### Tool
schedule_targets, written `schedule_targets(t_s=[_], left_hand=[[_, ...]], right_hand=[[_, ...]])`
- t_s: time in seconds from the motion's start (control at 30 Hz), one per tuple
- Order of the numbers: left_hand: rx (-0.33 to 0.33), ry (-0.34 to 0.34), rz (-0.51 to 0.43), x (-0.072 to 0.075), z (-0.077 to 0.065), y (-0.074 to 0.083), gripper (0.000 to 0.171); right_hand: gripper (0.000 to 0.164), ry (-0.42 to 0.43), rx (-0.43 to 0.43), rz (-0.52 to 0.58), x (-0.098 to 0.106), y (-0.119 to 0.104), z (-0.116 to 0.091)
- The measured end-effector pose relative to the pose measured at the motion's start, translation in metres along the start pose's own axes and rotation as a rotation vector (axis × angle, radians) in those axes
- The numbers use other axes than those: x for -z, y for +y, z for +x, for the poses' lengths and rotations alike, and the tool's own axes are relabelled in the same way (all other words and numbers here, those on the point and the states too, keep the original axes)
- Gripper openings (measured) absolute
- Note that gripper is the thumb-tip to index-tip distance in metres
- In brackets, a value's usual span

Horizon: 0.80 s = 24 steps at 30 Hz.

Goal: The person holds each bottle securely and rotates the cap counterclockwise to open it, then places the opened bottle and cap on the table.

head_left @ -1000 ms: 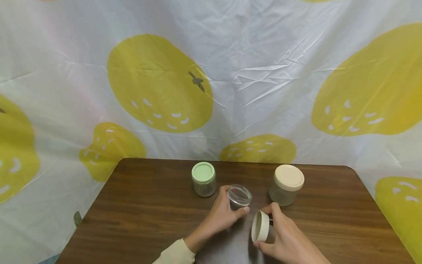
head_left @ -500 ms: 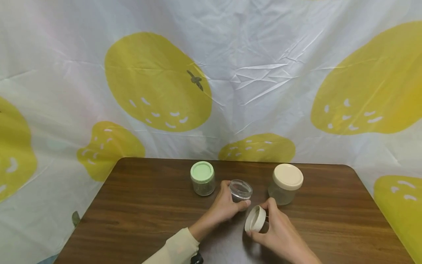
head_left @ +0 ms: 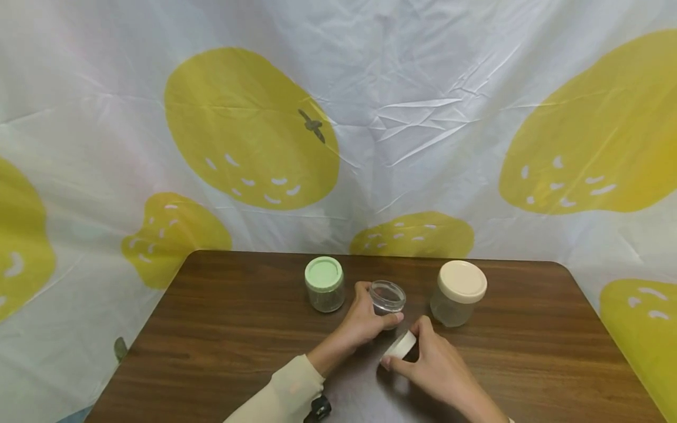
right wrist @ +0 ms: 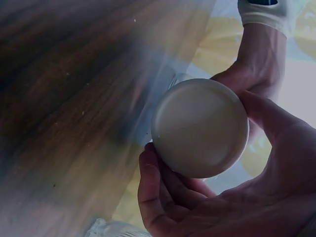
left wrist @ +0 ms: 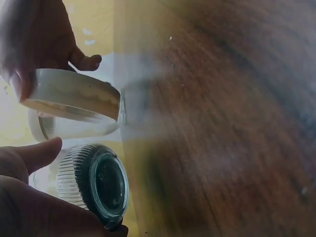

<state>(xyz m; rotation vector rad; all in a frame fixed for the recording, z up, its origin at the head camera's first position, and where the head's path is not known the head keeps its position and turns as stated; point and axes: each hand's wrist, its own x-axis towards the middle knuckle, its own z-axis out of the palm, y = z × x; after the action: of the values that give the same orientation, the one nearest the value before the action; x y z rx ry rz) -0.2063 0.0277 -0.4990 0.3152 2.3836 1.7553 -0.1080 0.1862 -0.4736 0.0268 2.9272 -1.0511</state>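
Observation:
My left hand [head_left: 364,322] grips a small clear glass jar [head_left: 388,302] by its side, with the jar's bare mouth facing up. In the left wrist view the ribbed wall and dark base of this jar [left wrist: 109,187] show, apparently raised off the table. My right hand [head_left: 439,367] pinches a cream lid [head_left: 400,348] at its rim, with thumb and fingers on opposite edges. The lid is tilted, nearer to me than the jar and apart from it. Its flat outer face [right wrist: 200,129] fills the middle of the right wrist view and partly hides the jar.
A jar with a green lid [head_left: 325,285] stands left of my left hand. A larger jar with a cream lid [head_left: 459,294] stands to the right, beyond my right hand. Both are on the brown wooden table [head_left: 233,329]. A lemon-print cloth [head_left: 402,147] hangs behind the table.
The jar in my left hand has moved slightly away from me. My right hand has carried the lid leftward, and the lid's open underside has turned from facing left to facing away and downward.

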Motion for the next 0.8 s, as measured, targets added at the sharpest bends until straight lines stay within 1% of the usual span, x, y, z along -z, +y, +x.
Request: schedule_targets(t_s=[0.23, 0.43, 0.8], left_hand=[[-0.008, -0.018, -0.039, -0.002, 0.002, -0.001, 0.075], [-0.007, -0.022, -0.010, -0.002, 0.007, -0.001, 0.076], [-0.024, -0.016, -0.003, -0.005, 0.014, -0.006, 0.076]], right_hand=[[0.072, -0.009, -0.001, -0.010, -0.003, -0.001, 0.009], [0.068, -0.038, -0.015, 0.015, -0.007, 0.000, 0.015], [0.058, -0.031, 0.013, -0.005, -0.009, 0.005, 0.019]])
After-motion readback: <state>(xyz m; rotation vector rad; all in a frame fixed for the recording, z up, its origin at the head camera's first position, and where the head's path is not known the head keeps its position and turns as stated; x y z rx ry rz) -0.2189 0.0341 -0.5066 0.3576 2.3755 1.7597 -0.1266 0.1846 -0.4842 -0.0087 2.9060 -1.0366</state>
